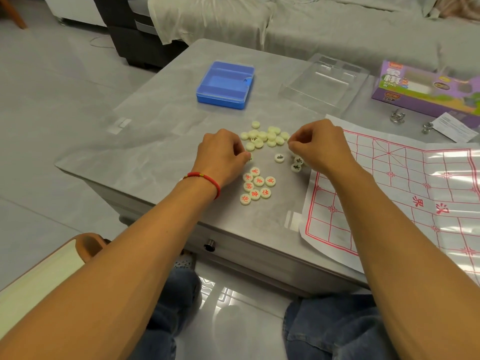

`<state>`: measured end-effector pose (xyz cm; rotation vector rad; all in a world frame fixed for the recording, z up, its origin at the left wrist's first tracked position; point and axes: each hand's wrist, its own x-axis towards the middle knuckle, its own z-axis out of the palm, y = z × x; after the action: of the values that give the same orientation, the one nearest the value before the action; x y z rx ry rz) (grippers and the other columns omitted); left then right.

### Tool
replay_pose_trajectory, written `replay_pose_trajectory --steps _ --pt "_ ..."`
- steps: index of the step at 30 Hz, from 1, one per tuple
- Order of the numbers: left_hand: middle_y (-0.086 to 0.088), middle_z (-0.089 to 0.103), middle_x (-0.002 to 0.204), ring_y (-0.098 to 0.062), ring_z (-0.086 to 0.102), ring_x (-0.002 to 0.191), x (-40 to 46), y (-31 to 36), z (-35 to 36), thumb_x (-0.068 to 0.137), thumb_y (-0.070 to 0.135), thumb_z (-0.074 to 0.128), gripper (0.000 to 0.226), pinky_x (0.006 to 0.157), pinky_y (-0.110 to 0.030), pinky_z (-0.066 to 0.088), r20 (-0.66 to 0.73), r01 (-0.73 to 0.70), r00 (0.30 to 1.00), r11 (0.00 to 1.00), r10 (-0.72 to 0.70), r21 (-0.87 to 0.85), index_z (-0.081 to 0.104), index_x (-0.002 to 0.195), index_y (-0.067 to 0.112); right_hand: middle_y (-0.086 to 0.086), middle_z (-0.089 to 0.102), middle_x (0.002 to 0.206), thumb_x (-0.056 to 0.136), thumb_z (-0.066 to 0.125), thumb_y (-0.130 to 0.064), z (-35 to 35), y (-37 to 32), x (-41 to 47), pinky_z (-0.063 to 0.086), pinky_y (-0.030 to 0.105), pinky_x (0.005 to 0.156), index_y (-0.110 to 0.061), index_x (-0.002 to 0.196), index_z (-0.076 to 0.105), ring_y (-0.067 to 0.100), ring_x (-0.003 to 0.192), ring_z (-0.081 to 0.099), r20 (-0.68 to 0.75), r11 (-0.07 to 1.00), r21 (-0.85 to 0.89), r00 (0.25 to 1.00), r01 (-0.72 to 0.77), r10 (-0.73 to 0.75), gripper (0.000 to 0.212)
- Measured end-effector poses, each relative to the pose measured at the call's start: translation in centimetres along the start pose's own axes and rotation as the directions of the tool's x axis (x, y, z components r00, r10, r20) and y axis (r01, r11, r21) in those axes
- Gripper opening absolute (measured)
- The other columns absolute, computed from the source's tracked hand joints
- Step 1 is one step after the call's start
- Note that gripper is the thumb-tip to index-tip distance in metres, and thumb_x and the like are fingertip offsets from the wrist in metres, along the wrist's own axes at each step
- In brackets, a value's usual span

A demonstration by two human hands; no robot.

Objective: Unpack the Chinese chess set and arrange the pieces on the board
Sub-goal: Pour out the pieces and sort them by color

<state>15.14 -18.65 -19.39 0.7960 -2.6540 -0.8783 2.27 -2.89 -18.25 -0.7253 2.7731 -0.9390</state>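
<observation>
My left hand [220, 154] pinches one pale piece [248, 155] at its fingertips, beside the face-down heap [265, 136] on the bench [155, 141]. My right hand [319, 144] has its fingers curled together over the black-lettered pieces [296, 165]; whether they grip one I cannot tell. Red-lettered pieces [257, 185] cluster nearer me. The board [405, 193] lies to the right, bare.

Only one cam, on my head, wide-angle, looking fwd and down over my forearms. Surface [155, 131] fills mid-frame, close, w/ both my hands near centre. My knees and the floor show at the bottom edge, a sofa across the top. No 2nd view, so nothing shared.
</observation>
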Motion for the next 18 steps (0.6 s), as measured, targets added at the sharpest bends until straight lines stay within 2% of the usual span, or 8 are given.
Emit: replay_pose_trajectory --steps 3,5,8,10,14,18 --pt "0.0 0.067 0.083 -0.016 0.056 0.084 1.0 1.4 1.0 0.091 0.033 0.069 0.018 0.072 -0.029 0.047 0.033 -0.038 0.999 0.997 0.035 0.074 0.074 0.09 0.016 0.002 0.072 0.099 0.089 0.068 -0.019 -0.2 1.1 0.0 0.056 0.038 0.083 -0.02 0.102 0.075 0.018 0.089 0.065 -0.036 0.993 -0.105 0.998 -0.048 0.044 0.014" --pt "-0.002 0.067 0.086 -0.019 0.061 0.082 1.7 2.3 2.0 0.089 0.035 0.069 0.018 0.073 -0.033 0.054 0.051 -0.051 0.998 0.987 0.044 0.154 0.072 0.092 0.017 0.001 0.071 0.102 0.089 0.068 -0.016 -0.7 1.7 0.0 0.053 0.033 0.08 -0.021 0.102 0.075 0.017 0.09 0.063 -0.052 0.989 -0.137 0.998 -0.05 0.043 0.016" --pt "-0.004 0.065 0.092 -0.023 0.061 0.085 2.0 3.3 3.4 0.089 0.035 0.068 0.018 0.076 -0.039 0.056 0.056 -0.074 0.997 0.962 0.062 0.263 0.068 0.095 0.018 0.0 0.068 0.11 0.088 0.068 -0.013 -1.1 2.4 -0.1 0.045 0.029 0.078 -0.021 0.109 0.073 0.015 0.091 0.057 -0.001 0.982 -0.188 1.0 -0.017 0.017 0.023" --pt "-0.006 0.065 0.097 -0.025 0.061 0.091 2.1 3.6 4.1 0.09 0.034 0.068 0.02 0.078 -0.04 0.056 0.042 -0.095 0.995 0.95 0.086 0.298 0.068 0.099 0.017 0.002 0.068 0.112 0.09 0.065 -0.013 -0.9 2.4 -0.2 0.047 0.031 0.08 -0.022 0.113 0.072 0.018 0.095 0.06 0.024 0.974 -0.225 0.999 0.029 -0.024 0.026" --pt "-0.005 0.066 0.095 -0.025 0.061 0.091 2.3 4.1 4.9 0.088 0.036 0.068 0.021 0.079 -0.04 0.057 0.028 -0.114 0.993 0.952 0.111 0.285 0.069 0.098 0.018 0.009 0.067 0.116 0.09 0.063 -0.012 0.0 1.9 -0.1 0.052 0.04 0.092 -0.021 0.114 0.072 0.027 0.103 0.063 0.038 0.957 -0.277 0.996 0.084 -0.077 0.027" --pt "-0.001 0.066 0.084 -0.021 0.062 0.082 2.0 4.8 5.5 0.086 0.042 0.07 0.023 0.076 -0.038 0.058 0.019 -0.09 0.996 0.975 0.088 0.201 0.071 0.092 0.021 0.009 0.069 0.112 0.09 0.062 -0.011 0.3 1.7 0.0 0.054 0.039 0.09 -0.017 0.112 0.073 0.026 0.1 0.064 0.015 0.964 -0.249 0.995 0.097 -0.096 0.025"
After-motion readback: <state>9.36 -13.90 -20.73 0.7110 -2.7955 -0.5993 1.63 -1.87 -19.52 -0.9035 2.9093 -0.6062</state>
